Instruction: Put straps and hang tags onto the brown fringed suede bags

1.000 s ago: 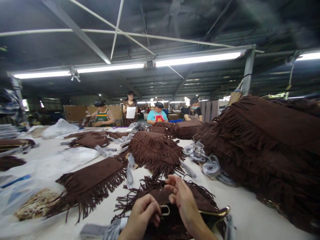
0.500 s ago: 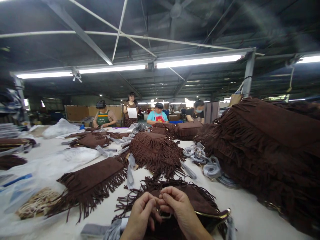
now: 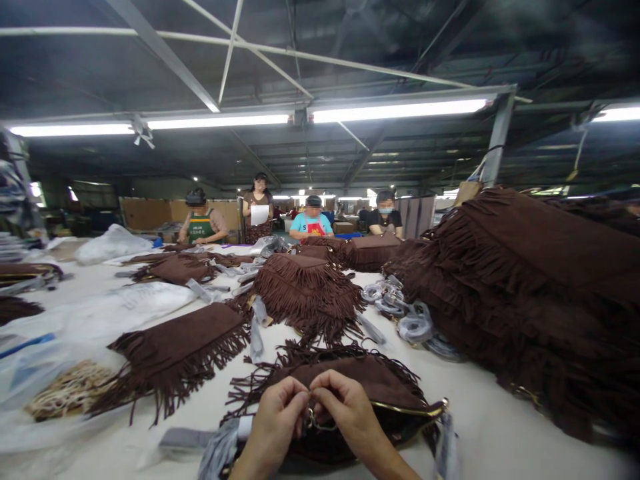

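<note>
Right in front of me lies a dark brown fringed bag [image 3: 363, 377], its gold-edged zip opening gaping toward me. My left hand [image 3: 276, 419] and my right hand [image 3: 347, 408] meet above that opening, thumbs and fingers pinched together. A small gold-coloured metal clasp [image 3: 311, 418] shows at the fingertips, with a thin loop beside the right fingers; exactly what is gripped is partly hidden. Beside my left wrist rests a grey plastic-wrapped strap [image 3: 220, 445]. Another wrapped end [image 3: 445, 443] hangs at the bag's right corner.
A tall pile of brown fringed bags [image 3: 540, 280] rises on the right. Another fringed bag [image 3: 183, 340] lies left, near a plastic bag of beige cords [image 3: 73, 390]. Further off are stacked bags [image 3: 305, 287] and wrapped coiled straps [image 3: 415, 323]. Several people [image 3: 313, 220] are across the table [image 3: 505, 407].
My view has shifted slightly. My hands have drawn a little closer together over the bag, and the metal clasp shows more clearly between the fingertips.
</note>
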The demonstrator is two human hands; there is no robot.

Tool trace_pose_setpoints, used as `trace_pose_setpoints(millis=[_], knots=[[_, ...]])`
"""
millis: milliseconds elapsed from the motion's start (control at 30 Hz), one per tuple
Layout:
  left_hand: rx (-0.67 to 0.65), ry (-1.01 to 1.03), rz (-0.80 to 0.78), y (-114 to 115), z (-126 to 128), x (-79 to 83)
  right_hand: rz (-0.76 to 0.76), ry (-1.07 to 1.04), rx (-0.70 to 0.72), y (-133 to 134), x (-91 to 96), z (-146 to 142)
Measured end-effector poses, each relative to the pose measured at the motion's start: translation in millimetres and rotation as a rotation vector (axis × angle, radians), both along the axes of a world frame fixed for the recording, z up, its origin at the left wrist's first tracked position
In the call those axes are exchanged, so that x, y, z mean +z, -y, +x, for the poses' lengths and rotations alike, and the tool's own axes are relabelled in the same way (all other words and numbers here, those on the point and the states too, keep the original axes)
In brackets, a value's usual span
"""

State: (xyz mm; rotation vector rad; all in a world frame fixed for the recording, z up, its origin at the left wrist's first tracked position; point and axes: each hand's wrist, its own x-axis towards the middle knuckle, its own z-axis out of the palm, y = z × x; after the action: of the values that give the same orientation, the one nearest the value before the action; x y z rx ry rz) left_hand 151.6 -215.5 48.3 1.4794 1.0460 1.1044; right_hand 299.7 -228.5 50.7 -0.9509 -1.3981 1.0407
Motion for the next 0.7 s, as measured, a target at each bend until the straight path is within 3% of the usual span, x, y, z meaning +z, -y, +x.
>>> trace_pose_setpoints(millis=[700], knots=[[0.012,-0.064,0.011,1.7,4.1,-3.3,0.101,0.157,-0.036,-0.5,-3.1,1.0]])
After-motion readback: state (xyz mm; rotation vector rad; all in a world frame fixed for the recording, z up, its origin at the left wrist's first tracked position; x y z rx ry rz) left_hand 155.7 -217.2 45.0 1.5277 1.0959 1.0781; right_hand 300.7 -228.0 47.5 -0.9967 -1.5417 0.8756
